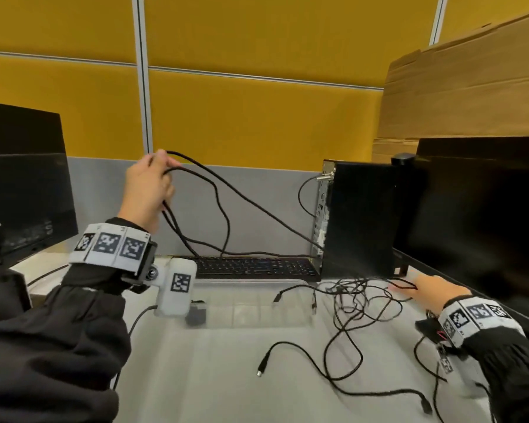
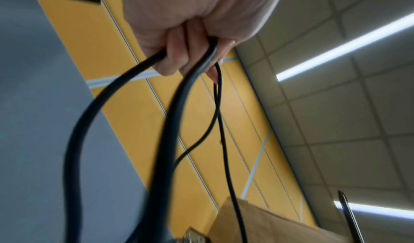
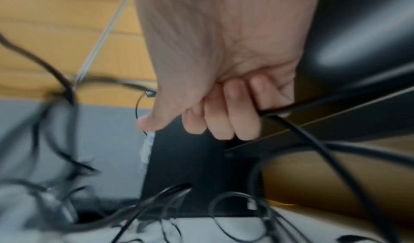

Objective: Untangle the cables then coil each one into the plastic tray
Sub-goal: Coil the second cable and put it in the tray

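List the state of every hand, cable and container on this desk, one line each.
left hand: raised, grips loops of thick black cable
thick black cable: partly looped, lifted off desk
right hand: low, holds a thin cable
tangle of thin cables: still knotted, on desk
plastic tray: on desk, no coil inside

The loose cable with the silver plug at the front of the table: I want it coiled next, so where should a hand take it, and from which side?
Take the loose cable just behind its silver plug, coming from above. That free end lies flat on the table, apart from the tangle, so a pinch there should probably meet no other strands.
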Demonstrator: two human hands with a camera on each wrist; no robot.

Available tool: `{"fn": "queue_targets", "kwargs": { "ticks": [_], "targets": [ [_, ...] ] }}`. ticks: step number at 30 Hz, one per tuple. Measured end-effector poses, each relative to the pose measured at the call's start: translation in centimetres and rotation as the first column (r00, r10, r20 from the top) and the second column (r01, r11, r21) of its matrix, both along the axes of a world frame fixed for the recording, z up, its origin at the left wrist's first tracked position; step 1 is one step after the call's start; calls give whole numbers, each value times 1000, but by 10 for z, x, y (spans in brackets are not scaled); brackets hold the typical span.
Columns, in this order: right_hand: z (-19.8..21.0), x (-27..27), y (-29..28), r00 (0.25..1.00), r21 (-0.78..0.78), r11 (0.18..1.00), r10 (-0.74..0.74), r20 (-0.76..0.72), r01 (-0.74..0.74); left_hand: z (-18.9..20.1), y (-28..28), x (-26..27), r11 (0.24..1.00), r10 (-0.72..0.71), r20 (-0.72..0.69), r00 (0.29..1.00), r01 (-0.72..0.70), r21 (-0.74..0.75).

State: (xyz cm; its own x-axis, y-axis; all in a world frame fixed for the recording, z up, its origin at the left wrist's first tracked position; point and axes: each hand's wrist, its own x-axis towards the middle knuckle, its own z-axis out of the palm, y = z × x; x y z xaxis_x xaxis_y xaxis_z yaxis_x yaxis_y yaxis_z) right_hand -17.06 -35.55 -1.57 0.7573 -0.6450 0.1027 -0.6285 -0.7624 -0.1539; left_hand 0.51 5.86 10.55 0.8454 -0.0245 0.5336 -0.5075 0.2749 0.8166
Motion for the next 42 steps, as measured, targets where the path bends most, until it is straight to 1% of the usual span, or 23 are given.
{"fn": "queue_targets", "kwargs": {
  "ticks": [2, 4, 6, 7, 9, 11, 12, 14, 16, 17, 19, 21, 22, 23, 25, 26, 27, 30, 32, 36, 37, 40, 42],
  "targets": [
    [-7, -9, -7, 994, -89, 993, -81, -67, 75, 7, 20, 6, 990, 63, -19, 998, -65, -129],
    [-14, -14, -20, 987, -116, 983, -153, -57, 145, 10, 43, 13, 966, 170, -78, 982, -182, -181],
    [-20, -13, -36, 953, -66, 956, -292, -77, 287, 10, 63, 20, 930, 302, -136, 944, -323, -177],
    [-23, -12, -45, 938, -49, 944, -330, -106, 326, 9, 70, 21, 918, 338, -143, 930, -359, -167],
    [-24, -10, -52, 935, -128, 949, -308, -178, 289, 6, 72, 20, 928, 333, -132, 934, -349, -129],
    [-11, -6, -35, 950, -229, 956, -230, -211, 180, 1, 65, 16, 944, 306, -109, 946, -316, -93],
    [-1, -4, -18, 967, -221, 971, -141, -213, 93, 0, 60, 12, 950, 293, -101, 951, -301, -81],
    [17, 10, 20, 980, -146, 981, 103, -172, -129, 0, 52, 7, 962, 257, -98, 961, -264, -66],
    [27, 30, 56, 931, -32, 937, 340, -135, -347, 1, 48, 6, 970, 232, -101, 968, -237, -49],
    [26, 38, 73, 898, 23, 913, 406, -167, -408, 1, 48, 5, 973, 224, -101, 969, -229, -38],
    [11, 50, 91, 844, 96, 890, 454, -285, -446, 1, 52, 6, 976, 210, -91, 973, -214, -35],
    [-2, 57, 92, 825, 142, 916, 400, -400, -376, 0, 63, 9, 975, 212, -93, 973, -217, -53],
    [-4, 58, 90, 835, 134, 936, 351, -423, -325, 0, 69, 11, 971, 225, -101, 969, -232, -63],
    [-5, 61, 81, 866, 109, 957, 290, -407, -269, -1, 77, 15, 962, 253, -112, 961, -261, -74],
    [-3, 62, 53, 944, 40, 987, 161, -287, -156, -4, 94, 22, 934, 326, -141, 935, -341, -104],
    [-3, 59, 39, 966, -10, 994, 104, -236, -110, -6, 103, 27, 916, 369, -154, 917, -387, -105],
    [-1, 56, 24, 972, -67, 996, 40, -230, -56, -8, 110, 32, 899, 411, -159, 898, -428, -89],
    [-1, 39, -4, 949, -243, 968, -139, -284, 69, -17, 119, 45, 878, 453, -164, 876, -471, -91],
    [0, 29, -7, 920, -310, 946, -207, -334, 100, -23, 118, 50, 854, 483, -191, 855, -508, -114],
    [-7, 13, -6, 874, -330, 941, -225, -430, 79, -29, 121, 55, 814, 515, -275, 812, -564, -142],
    [-10, 13, -9, 885, -306, 947, -220, -411, 94, -30, 123, 54, 813, 514, -285, 809, -565, -140],
    [-14, 28, -25, 925, -229, 971, -144, -352, 64, -30, 126, 54, 825, 497, -311, 810, -552, -120],
    [-4, 44, -8, 961, -160, 987, -27, -276, -18, -28, 120, 48, 819, 518, -286, 806, -564, -108]
  ]
}}
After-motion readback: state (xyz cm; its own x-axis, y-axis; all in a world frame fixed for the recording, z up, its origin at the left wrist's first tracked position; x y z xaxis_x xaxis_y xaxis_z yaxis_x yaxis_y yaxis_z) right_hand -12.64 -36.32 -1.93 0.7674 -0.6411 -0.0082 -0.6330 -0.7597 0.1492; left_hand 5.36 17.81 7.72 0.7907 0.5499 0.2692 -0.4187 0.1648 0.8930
